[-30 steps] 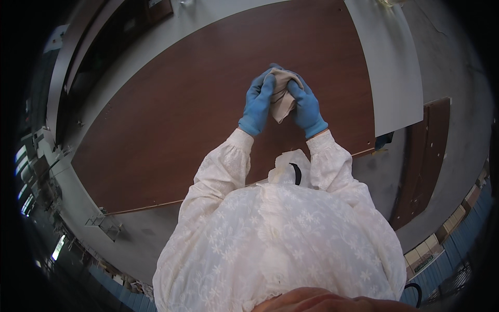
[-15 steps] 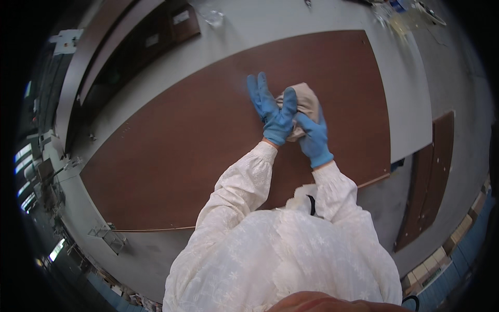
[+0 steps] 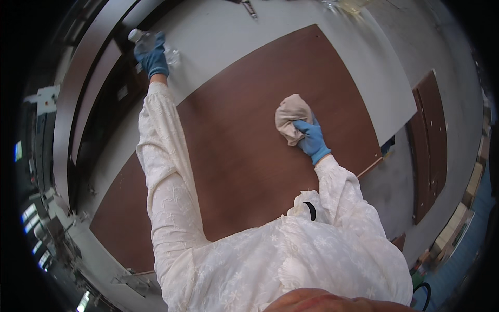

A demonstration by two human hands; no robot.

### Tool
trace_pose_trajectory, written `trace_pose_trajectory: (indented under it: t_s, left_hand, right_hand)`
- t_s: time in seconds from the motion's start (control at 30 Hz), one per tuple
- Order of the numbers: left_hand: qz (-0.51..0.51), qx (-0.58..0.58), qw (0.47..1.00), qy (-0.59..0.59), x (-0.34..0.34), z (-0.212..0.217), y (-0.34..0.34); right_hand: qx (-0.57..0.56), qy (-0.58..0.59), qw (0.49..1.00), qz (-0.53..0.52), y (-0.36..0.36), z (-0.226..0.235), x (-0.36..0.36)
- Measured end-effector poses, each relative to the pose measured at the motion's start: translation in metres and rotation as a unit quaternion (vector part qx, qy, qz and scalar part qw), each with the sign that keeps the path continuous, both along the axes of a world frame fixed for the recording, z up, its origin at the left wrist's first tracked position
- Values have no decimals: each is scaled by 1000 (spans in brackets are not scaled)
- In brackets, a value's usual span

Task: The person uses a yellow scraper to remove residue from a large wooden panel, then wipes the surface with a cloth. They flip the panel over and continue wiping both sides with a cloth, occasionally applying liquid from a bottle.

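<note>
My left hand (image 3: 152,55), in a blue glove, reaches to the far left and is closed around a clear plastic bottle (image 3: 148,41) with a white cap. Clear plastic also shows on the other side of that hand; whether it belongs to the same bottle I cannot tell. My right hand (image 3: 314,140), gloved in blue too, grips a bunched beige cloth (image 3: 292,115). The cloth is on or just over a large dark brown panel (image 3: 249,151), toward its right side. Most of the right fingers are hidden by the cloth.
Under the panel is a pale grey tabletop (image 3: 218,44). Dark boards (image 3: 99,93) stand along the left. A small dark tool (image 3: 250,9) and clear plastic items (image 3: 351,6) lie at the far edge. Another brown board (image 3: 430,151) is to the right, beside the table.
My left hand has left the cloth and moved to the far left, closing on the bottle. The right hand still holds the cloth over the panel. The view has turned somewhat.
</note>
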State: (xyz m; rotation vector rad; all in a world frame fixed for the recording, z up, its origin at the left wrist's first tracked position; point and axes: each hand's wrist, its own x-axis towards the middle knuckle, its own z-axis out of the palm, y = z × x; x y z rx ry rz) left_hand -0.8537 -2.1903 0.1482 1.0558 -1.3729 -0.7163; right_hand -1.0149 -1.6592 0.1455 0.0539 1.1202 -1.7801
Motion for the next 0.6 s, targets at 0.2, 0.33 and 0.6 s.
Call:
trace_pose_trajectory:
  t_s: [0.2,0.33,0.6]
  left_hand:
    - [-188,21,982,-27,8,46,56]
    - [-381,127,916,7,30,97,193]
    - [-456,492,738,-70,47,130,397]
  right_hand:
    - [26,-45,999,-2,-7,14,-1]
    - [-10,-80,997,23,-8,21,-6]
    - [-89,-73,987,112,3,46,-9]
